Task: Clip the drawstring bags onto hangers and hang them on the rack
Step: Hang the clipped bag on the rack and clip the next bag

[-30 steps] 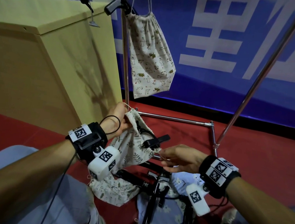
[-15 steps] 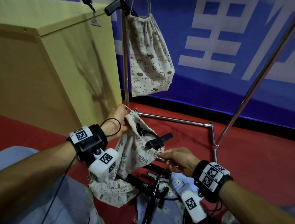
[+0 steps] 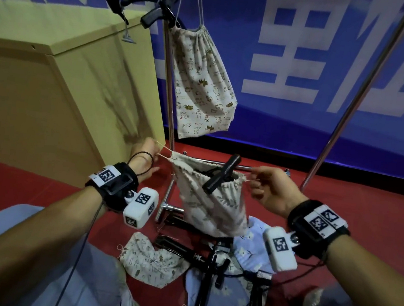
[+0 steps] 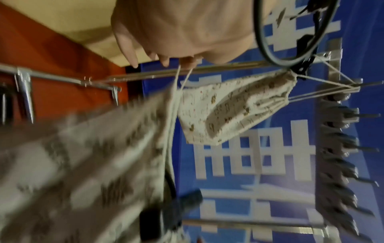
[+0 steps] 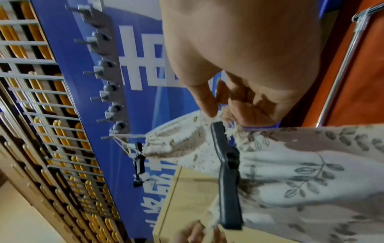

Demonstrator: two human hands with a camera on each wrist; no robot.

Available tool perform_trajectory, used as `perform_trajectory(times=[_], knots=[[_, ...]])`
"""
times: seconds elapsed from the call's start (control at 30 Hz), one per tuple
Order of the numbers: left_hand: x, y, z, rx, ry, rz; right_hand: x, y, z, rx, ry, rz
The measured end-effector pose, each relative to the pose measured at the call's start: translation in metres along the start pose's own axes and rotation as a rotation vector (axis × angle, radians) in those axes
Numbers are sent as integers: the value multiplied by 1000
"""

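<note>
a pale wooden cabinet stands at far left on the red carpeted floor, beside the upright chrome poles of a metal clothes rack. the person's left hand pinches the cream drawstring cord at the left corner of a cream drawstring bag with a grey leaf print, the grip closed on the cord; the left wrist view shows the fingertips nipping two strands, the bag below them blurred. the leaf-print bag hangs in the air between the two hands, its mouth stretched wide, and a black plastic clip of a hanger bites the gathered top edge near the right side. above it, a second cream drawstring bag printed with small animals already hangs from the rack by its cords, next to another black clip hanger. on the floor below lie a further cream patterned bag, a pale blue floral bag and more black hangers. at right, the person's right hand pinches the cord at the bag's right corner, thumb and fingers closed on it; the right wrist view shows the thumb just above the clip. a blue banner with white characters fills the background.
</note>
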State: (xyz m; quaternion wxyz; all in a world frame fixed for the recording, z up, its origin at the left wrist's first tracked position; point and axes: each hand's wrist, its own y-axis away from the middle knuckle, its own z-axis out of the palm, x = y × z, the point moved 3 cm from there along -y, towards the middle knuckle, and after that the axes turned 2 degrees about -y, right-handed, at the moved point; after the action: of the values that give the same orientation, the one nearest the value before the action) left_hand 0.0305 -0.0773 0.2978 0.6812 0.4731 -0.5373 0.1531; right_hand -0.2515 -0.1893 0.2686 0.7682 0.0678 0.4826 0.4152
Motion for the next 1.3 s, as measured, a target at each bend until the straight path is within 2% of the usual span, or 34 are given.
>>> perform_trajectory(times=[0.1, 0.2, 0.3, 0.4, 0.5, 0.57, 0.7, 0.83, 0.9, 0.97, 1.03, 1.2, 1.3], knots=[[9, -11, -19, -121, 100, -105, -34, -1, -23, 101, -77, -60], [22, -28, -36, -78, 260, -125, -66, 4, -50, 197, -122, -119], [27, -30, -31, -43, 288, -97, -76, 3, -58, 224, -161, -172], [30, -24, -19, -23, 286, -21, -73, 7, -43, 141, -185, -224], [34, -11, -8, -135, 272, -23, -72, 21, -17, -42, -152, -240], [36, 5, 4, -218, 176, 15, -69, 33, 5, -156, -55, -256], [39, 51, 28, -342, 28, 218, -55, 45, 43, -250, 34, -296], [43, 91, 49, -623, -23, 327, -42, 52, 73, -420, 284, -318], [46, 101, 56, -671, -155, 516, -37, 50, 81, -420, 409, -362], [48, 107, 61, -642, -316, 749, -33, 48, 86, -400, 481, -394], [46, 111, 66, -623, -425, 896, -30, 44, 88, -416, 513, -399], [43, 109, 69, -481, -499, 1059, -28, 39, 88, -431, 508, -419], [43, 107, 71, -432, -472, 1131, -29, 42, 85, -401, 534, -487]])
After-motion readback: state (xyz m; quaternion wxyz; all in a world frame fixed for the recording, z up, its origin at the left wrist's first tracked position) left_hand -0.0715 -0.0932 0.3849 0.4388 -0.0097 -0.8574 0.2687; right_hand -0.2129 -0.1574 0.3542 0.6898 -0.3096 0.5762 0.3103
